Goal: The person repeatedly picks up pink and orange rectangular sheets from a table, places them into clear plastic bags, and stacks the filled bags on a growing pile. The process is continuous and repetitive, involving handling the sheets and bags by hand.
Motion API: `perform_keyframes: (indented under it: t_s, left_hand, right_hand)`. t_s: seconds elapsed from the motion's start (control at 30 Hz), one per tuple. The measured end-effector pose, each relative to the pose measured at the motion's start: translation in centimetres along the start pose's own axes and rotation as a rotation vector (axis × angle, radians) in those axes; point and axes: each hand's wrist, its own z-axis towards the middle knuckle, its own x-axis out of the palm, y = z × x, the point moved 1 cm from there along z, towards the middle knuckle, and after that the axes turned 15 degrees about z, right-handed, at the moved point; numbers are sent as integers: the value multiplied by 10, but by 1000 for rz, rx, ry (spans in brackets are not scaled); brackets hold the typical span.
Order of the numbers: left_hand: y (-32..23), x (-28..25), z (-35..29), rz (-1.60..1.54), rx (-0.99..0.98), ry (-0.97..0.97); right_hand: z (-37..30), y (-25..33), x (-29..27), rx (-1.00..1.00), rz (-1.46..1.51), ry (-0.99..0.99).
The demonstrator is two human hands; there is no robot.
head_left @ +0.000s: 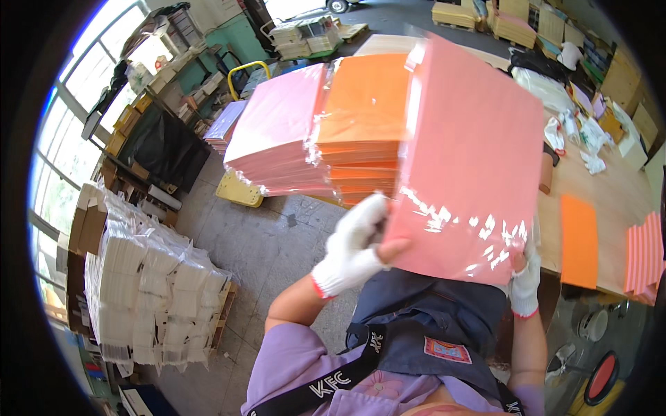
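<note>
A large pink pack of paper (472, 152) in shiny clear wrap is held up tilted in front of me, its upper edge smeared by motion. My left hand (350, 246), in a white knitted glove with bare fingertips, is closed on its lower left edge. At the lower right corner my gloved right hand (525, 284) grips the same pack; most of its fingers are hidden behind it. Just left of the pack stands a tall stack of wrapped orange packs (364, 104), and beside that a stack of wrapped pale pink packs (281, 118).
On the wooden table (610, 194) at the right lie an orange sheet stack (578, 239) and fanned pink packs (644, 256). Plastic-wrapped white bundles (149, 291) sit on a pallet at the left. A yellow cart (239, 188) stands under the pale pink stack.
</note>
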Motion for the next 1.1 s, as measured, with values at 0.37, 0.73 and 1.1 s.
perform_keyframes:
  t_s: [0.37,0.73,1.1]
  left_hand:
    - [82,-247,37,-265,118,-560]
    - [190,-292,42,586,-568,-366]
    - [179,-215,20,238,45,-1067]
  right_hand:
    - [254,-22,288,99,-368,504]
    - [272,-11,357,-25,-1472,680]
    - [146,29,55,-68,-546,9]
